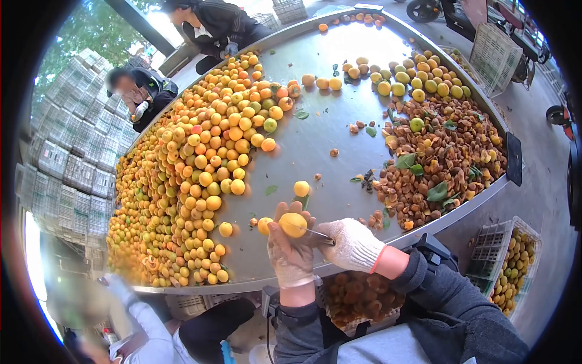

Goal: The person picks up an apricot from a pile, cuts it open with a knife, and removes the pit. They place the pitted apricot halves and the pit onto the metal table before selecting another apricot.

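Note:
A yellow apricot-like fruit (pixel 293 225) rests in the fingers of my left hand (pixel 291 255), which wears a thin pale glove with bare-looking fingertips. My right hand (pixel 350 244), in a white knitted glove, is closed around a small knife (pixel 324 236) whose thin blade meets the fruit's right side. Another yellow fruit (pixel 264 226) lies just left of my left hand, and one more (pixel 301 188) sits on the metal table (pixel 267 176) beyond my fingers, beside a green leaf.
A large fruit pile (pixel 206 151) covers the table's left side. Brown pits and scraps (pixel 436 158) lie at right, with yellow-green fruit (pixel 424 76) behind. Crates of fruit (pixel 512 267) and scraps (pixel 357 297) stand below the edge. Co-workers (pixel 145 91) sit along the left and far sides.

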`<state>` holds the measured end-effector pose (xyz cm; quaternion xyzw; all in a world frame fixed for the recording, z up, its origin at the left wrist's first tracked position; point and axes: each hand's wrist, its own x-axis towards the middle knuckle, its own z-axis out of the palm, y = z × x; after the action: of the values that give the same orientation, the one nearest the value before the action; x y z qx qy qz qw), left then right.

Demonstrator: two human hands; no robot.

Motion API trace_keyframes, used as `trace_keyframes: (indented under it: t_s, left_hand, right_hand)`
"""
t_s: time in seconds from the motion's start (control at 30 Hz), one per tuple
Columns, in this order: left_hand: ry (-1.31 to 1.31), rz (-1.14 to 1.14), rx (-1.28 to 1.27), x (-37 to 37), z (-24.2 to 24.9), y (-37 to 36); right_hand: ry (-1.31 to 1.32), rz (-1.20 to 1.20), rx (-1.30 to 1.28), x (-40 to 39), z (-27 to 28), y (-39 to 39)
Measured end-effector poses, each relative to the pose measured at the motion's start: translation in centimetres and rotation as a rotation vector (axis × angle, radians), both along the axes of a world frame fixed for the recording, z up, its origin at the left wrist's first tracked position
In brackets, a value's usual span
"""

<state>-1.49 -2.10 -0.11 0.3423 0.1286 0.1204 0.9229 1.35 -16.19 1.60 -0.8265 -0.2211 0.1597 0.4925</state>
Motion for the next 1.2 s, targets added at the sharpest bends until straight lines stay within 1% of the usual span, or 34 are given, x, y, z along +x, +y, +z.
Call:
trace_keyframes:
  t_s: [0.07,0.13,0.23,0.27,0.33,0.37,0.4,0.43,0.47,0.53,0.57,0.63,0.67,0.7,0.77,0.8,0.87,0.9,0.93,0.97,1.0,1.03,1.07,1.1,1.13,1.17,1.2]
  left_hand:
    - [0.005,0.001,0.010,-0.2,0.1,-0.1]
    - [-0.036,-0.066,0.396,-0.7,0.3,-0.4]
    - [-0.067,-0.067,0.440,-0.6,1.1,-0.8]
    - [-0.072,-0.064,0.440,-0.6,1.1,-1.0]
    - [-0.130,-0.044,0.348,-0.4,1.1,-1.6]
    - [-0.153,-0.021,0.361,-0.3,0.6,-1.6]
    - [-0.109,-0.083,0.416,-0.5,-0.4,-1.4]
    - [-0.057,-0.140,0.474,-0.6,-0.9,-1.1]
    - [-0.074,-0.103,0.493,-0.6,-0.5,-1.1]
    - [0.048,-0.172,0.580,-0.7,0.4,-1.3]
    - [0.037,-0.151,0.587,-0.6,0.4,-0.9]
    - [-0.079,-0.018,1.467,-0.5,0.1,-0.2]
    - [-0.119,0.007,1.697,-0.4,1.5,-0.1]
    - [-0.117,0.014,1.698,-0.5,1.3,0.0]
    - [-0.119,-0.068,1.326,-0.7,0.5,0.0]
    - [-0.122,-0.062,1.325,-0.7,0.5,-0.2]
    - [-0.152,-0.117,0.900,-1.1,0.8,-0.6]
    - [-0.144,-0.123,0.898,-1.1,0.6,-0.4]
    - [-0.054,-0.137,0.718,-0.9,0.1,-0.3]
    - [0.041,-0.161,0.529,-0.8,-0.4,-0.7]
    - [0.070,-0.201,0.502,-1.3,-0.3,-0.9]
    - [0.063,-0.150,0.852,-1.6,0.7,-0.5]
    - [0.023,-0.092,1.201,-1.4,1.3,-0.3]
    - [0.023,-0.135,1.180,-1.3,1.5,-0.3]
    - [-0.016,-0.078,1.349,-1.2,1.8,-0.1]
    - [-0.057,-0.006,1.522,-1.2,1.9,-0.1]
    - [-0.045,-0.071,1.283,-1.3,1.7,-0.3]
  right_hand:
    - [-0.013,-0.017,-0.008,-0.1,-0.1,0.3]
    - [-0.029,-0.036,-0.014,0.0,-0.1,0.4]
    - [0.024,-0.013,-0.033,0.5,0.1,0.4]
    - [0.010,-0.015,-0.055,0.5,0.0,0.4]
    - [-0.028,-0.007,-0.070,0.4,-0.2,0.5]
    - [-0.085,-0.060,-0.037,0.2,-0.6,0.5]
    - [-0.146,-0.102,0.004,0.2,-0.8,0.5]
    - [-0.122,-0.106,0.002,0.3,-0.9,0.5]
    - [-0.115,-0.088,-0.018,0.5,-1.3,0.3]
    - [-0.125,-0.055,-0.031,0.9,-1.7,0.0]
    - [-0.087,-0.029,-0.069,1.2,-1.8,-0.2]
    - [-0.058,0.000,-0.106,1.4,-2.2,-0.3]
    - [-0.065,-0.007,-0.075,1.5,-2.8,-0.2]
    - [-0.067,-0.015,-0.046,1.5,-3.2,-0.1]
    - [-0.051,-0.014,-0.024,1.3,-2.7,0.0]
    - [-0.043,-0.033,0.015,1.0,-1.9,-0.2]
    - [-0.033,-0.050,0.055,1.1,-1.8,0.2]
    - [-0.124,-0.072,0.002,1.2,-2.8,0.7]
    - [-0.208,-0.100,-0.061,0.9,-3.5,0.7]
    - [-0.182,-0.117,-0.083,0.6,-3.5,0.5]
    - [-0.166,-0.094,-0.041,0.6,-3.1,0.7]
    - [-0.153,-0.084,0.004,0.6,-2.8,0.8]
    - [-0.129,-0.124,-0.022,0.8,-2.7,0.8]
    - [-0.063,-0.069,0.003,0.9,-2.6,0.8]
    - [-0.003,-0.006,0.036,0.9,-2.6,0.8]
    - [0.007,-0.019,0.027,0.9,-2.7,0.7]
    - [-0.040,-0.004,0.046,0.9,-2.8,0.8]
